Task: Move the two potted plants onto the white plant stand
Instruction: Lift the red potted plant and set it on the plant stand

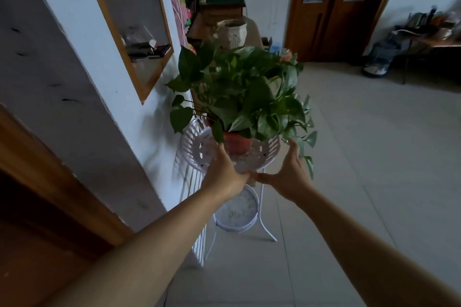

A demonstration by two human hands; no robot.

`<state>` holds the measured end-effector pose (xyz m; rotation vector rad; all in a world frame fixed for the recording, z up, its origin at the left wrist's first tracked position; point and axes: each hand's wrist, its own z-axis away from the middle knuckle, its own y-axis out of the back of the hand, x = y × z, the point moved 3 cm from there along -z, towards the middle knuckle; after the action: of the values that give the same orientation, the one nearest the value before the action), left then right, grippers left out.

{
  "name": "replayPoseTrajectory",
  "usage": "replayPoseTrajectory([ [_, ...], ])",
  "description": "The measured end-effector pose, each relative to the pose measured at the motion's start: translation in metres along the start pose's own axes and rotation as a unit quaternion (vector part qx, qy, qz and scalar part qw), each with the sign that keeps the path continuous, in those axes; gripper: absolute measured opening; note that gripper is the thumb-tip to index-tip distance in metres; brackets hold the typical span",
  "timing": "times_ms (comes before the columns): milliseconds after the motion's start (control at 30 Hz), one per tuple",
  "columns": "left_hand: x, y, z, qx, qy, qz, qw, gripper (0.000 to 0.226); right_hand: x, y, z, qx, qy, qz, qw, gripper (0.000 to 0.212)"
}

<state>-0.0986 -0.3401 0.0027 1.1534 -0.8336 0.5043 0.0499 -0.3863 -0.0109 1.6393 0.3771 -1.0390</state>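
Here, in the head view, both arms reach forward. The left hand [224, 172] and right hand [289, 177], fingers spread open and gripping nothing, flank the near rim of the white plant stand [194, 147], whose top tier holds the red-potted plant [237, 142].

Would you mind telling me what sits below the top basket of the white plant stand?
A lower round shelf of the white plant stand shows, empty. Both hands cover the part between.
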Motion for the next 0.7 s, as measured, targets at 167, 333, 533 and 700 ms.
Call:
replayPoseTrajectory([
  [167, 0.046, -0.003, 0.02, -0.005, -0.013, -0.002, 1.0, 0.095, -0.01, 0.052, 0.008, -0.009, -0.035, 0.014, 0.999, 0.125],
  [333, 0.095, -0.025, 0.033, 0.004, -0.022, -0.034, 0.999, 0.099, 0.003, 0.105, 0.008, -0.013, -0.038, -0.011, 0.999, 0.121],
  [533, 0.167, -0.077, 0.05, 0.031, 0.016, -0.032, 0.999, 0.099, 0.033, 0.184, 0.007, -0.042, -0.009, -0.025, 0.999, 0.122],
  [700, 0.223, -0.109, 0.053, 0.061, 0.04, -0.068, 0.995, 0.1, 0.053, 0.239, -0.004, -0.069, 0.018, -0.027, 0.997, 0.12],
])
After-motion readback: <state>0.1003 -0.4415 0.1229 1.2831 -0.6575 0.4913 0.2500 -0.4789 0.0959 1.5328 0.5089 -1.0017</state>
